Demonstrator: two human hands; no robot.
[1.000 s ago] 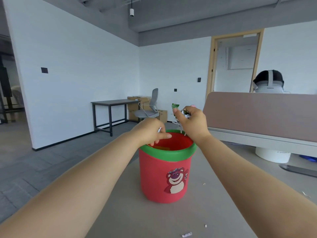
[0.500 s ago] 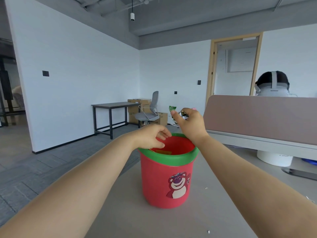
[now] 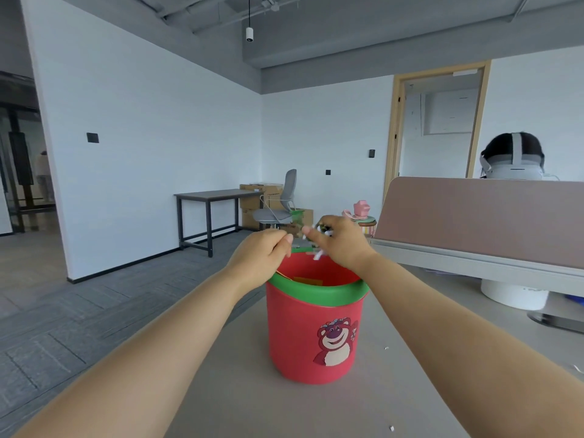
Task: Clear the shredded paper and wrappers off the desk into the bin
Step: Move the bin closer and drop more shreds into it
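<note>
Since the earlier frame: your left hand (image 3: 264,252) has lifted from the bin's mouth toward your right hand (image 3: 339,245), so both now meet above the far rim; the view has tilted slightly.

Item 1, desk (image 3: 240,384). Grey top, carrying the bin; landmark for nothing, since all places below are given from the bin.

Item 2, bin (image 3: 313,330). Red tub, green rim, bear sticker facing you. Stands upright between your forearms, placed close so scraps drop straight in. Something yellow-orange lies inside, against the near wall.

Item 3, right hand. Above the bin's far rim, fingers curled closed around a clutch of shredded paper (image 3: 317,255) and what appears to be a green wrapper (image 3: 296,216); white strips dangle below the fist toward the opening. Held there, you judge, so that whatever falls lands inside.

Item 4, left hand. Above the bin's left rim, fingertips pinched together just beside the right hand's bundle. Whether it grips a strip, you cannot tell. Likely picking clinging shreds loose.

Item 5, stray scraps (image 3: 392,428). Small white bits on the desk, near side and right of the bin; these remain to be collected.
</note>
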